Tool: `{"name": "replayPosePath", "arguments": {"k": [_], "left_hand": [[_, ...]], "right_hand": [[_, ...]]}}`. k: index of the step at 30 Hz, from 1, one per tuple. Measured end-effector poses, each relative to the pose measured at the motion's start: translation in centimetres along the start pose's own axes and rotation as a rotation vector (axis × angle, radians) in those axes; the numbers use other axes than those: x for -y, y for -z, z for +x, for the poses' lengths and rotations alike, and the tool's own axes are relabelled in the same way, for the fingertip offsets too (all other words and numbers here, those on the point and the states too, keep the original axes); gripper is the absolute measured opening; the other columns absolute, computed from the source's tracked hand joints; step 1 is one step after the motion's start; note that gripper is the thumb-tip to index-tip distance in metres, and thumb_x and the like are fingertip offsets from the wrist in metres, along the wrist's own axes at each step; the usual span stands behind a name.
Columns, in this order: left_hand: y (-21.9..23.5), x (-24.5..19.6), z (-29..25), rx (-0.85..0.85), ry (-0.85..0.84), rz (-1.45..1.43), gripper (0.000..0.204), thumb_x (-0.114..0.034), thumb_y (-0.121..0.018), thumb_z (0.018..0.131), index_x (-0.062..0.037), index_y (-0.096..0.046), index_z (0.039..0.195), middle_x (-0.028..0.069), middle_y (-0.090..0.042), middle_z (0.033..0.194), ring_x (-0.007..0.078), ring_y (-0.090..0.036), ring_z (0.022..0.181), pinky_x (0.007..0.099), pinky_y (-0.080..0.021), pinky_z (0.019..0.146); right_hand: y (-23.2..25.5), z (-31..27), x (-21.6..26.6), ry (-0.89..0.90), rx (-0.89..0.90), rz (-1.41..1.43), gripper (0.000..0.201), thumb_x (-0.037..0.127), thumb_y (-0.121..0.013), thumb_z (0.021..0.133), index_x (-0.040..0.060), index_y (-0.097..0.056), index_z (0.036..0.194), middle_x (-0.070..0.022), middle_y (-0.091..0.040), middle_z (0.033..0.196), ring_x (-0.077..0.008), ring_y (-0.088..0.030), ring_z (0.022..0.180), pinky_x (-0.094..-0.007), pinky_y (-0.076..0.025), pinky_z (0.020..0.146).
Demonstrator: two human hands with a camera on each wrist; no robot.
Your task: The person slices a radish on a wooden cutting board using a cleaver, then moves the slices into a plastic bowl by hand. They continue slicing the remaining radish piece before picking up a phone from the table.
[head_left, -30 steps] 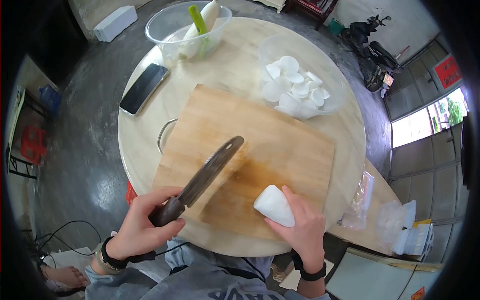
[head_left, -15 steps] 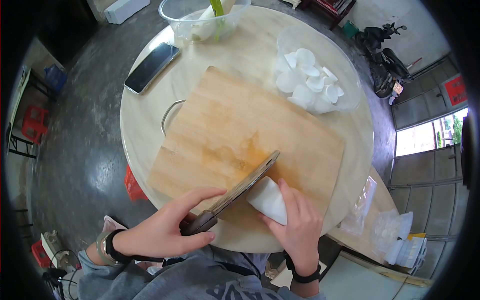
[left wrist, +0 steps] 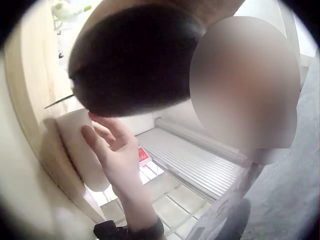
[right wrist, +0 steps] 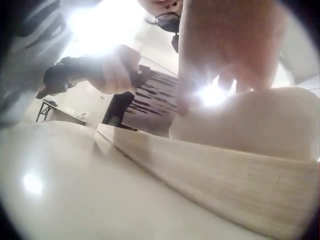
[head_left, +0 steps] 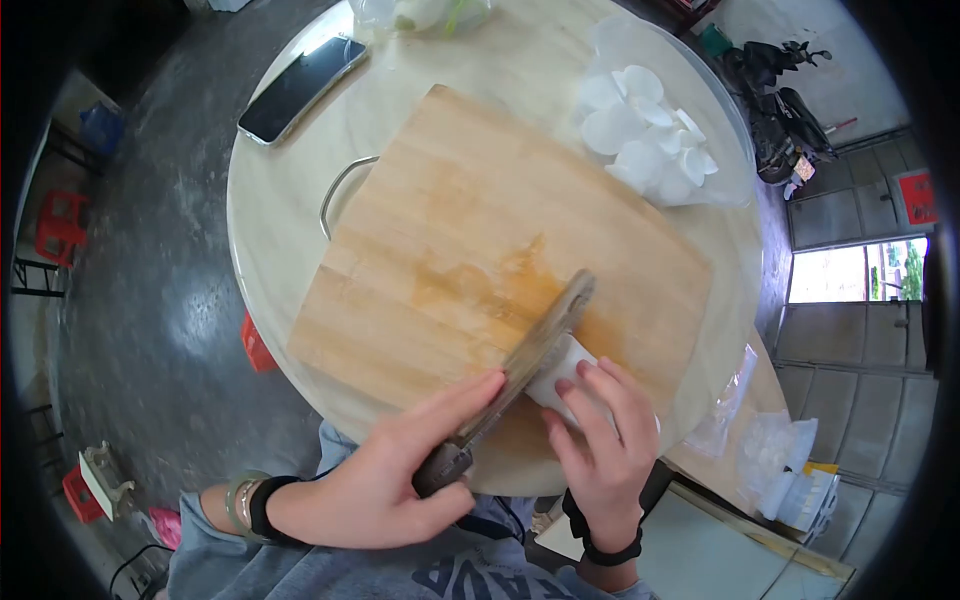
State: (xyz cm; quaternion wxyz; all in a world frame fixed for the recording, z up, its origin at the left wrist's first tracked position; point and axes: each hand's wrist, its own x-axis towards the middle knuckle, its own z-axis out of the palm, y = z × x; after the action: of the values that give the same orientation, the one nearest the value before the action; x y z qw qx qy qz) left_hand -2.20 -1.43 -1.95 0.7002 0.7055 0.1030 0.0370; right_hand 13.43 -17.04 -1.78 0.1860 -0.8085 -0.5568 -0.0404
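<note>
On the cutting board [right wrist: 215, 172], you have a smooth white piece [right wrist: 250, 122] lying along the far side of its near edge, with your right hand [right wrist: 232, 42] above the board, its fingers on the piece. Beyond the board's left end, your left hand [right wrist: 112, 72] grips a knife [right wrist: 152, 102], its dark-streaked blade beside the piece. Below and left of the board spreads the pale, glossy surface [right wrist: 90, 190].

"Where does the cutting board [head_left: 470, 200] lie?"

"On the bench [head_left: 262, 210], the vegetable piece [head_left: 553, 383] on its near right part, the knife [head_left: 540, 345] just left of that."

"And behind the board?"

"Phone [head_left: 303, 90] at far left, the back bowl [head_left: 376, 14] right of it, slices [head_left: 640, 130] in the right-hand bowl [head_left: 738, 172]."
</note>
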Motion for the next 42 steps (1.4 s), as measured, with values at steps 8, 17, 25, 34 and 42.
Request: {"name": "replayPosePath", "arguments": {"k": [8, 17, 25, 34, 42], "left_hand": [[-1.2, -1.0, 1.0, 0.047, -0.226, -0.122, 0.065, 0.002, -0.062, 0.076, 0.0093, -0.037, 0.136, 0.0301, -0.031, 0.142, 0.0376, -0.04, 0.13, 0.0344, -0.038, 0.102], [-1.5, -0.2, 1.1, 0.091, -0.179, -0.165, 0.068, 0.003, -0.065, 0.074, 0.0043, -0.04, 0.137, 0.0299, -0.026, 0.145, 0.0385, -0.045, 0.125, 0.0346, -0.044, 0.098], [-2.9, 1.2, 1.0, -0.095, -0.386, -0.103, 0.078, 0.012, -0.059, 0.062, -0.0007, -0.042, 0.137, 0.024, -0.028, 0.145, 0.036, -0.055, 0.113, 0.0365, -0.049, 0.088], [-3.4, 1.7, 1.2, -0.116, -0.401, -0.088, 0.076, 0.01, -0.061, 0.063, -0.0006, -0.042, 0.136, 0.0253, -0.032, 0.143, 0.0413, -0.044, 0.125, 0.0397, -0.045, 0.096], [-2.8, 1.1, 1.3, -0.107, -0.403, -0.063, 0.075, 0.011, -0.06, 0.063, 0.0006, -0.042, 0.136, 0.0254, -0.031, 0.143, 0.041, -0.044, 0.125, 0.0394, -0.045, 0.097]], "right_hand": [[-3.0, -3.2, -0.7, -0.739, -0.35, 1.11, 0.038, 0.014, -0.059, 0.088, 0.0003, -0.053, 0.122, -0.0154, -0.061, 0.112, -0.0283, -0.06, 0.105, -0.042, -0.053, 0.085], [-3.4, -4.0, -1.7, -1.19, -0.574, 1.724, 0.04, 0.021, -0.051, 0.09, -0.0076, -0.051, 0.118, -0.0243, -0.057, 0.115, -0.0361, -0.059, 0.102, -0.0454, -0.048, 0.089], [-2.8, -4.0, -1.1, -0.877, -0.235, 1.741, 0.047, 0.029, -0.042, 0.096, -0.0071, -0.044, 0.127, -0.0233, -0.055, 0.12, -0.035, -0.057, 0.106, -0.045, -0.047, 0.093], [-3.0, -4.9, -1.2, -0.841, -0.104, 1.385, 0.059, 0.04, -0.02, 0.101, -0.0081, -0.035, 0.132, -0.0233, -0.051, 0.125, -0.0307, -0.057, 0.108, -0.0422, -0.049, 0.095], [-0.9, -10.4, -0.6, -1.257, -0.115, 1.18, 0.057, 0.038, -0.019, 0.102, -0.0074, -0.034, 0.133, -0.0224, -0.052, 0.125, -0.0309, -0.057, 0.108, -0.0416, -0.049, 0.095]]}}
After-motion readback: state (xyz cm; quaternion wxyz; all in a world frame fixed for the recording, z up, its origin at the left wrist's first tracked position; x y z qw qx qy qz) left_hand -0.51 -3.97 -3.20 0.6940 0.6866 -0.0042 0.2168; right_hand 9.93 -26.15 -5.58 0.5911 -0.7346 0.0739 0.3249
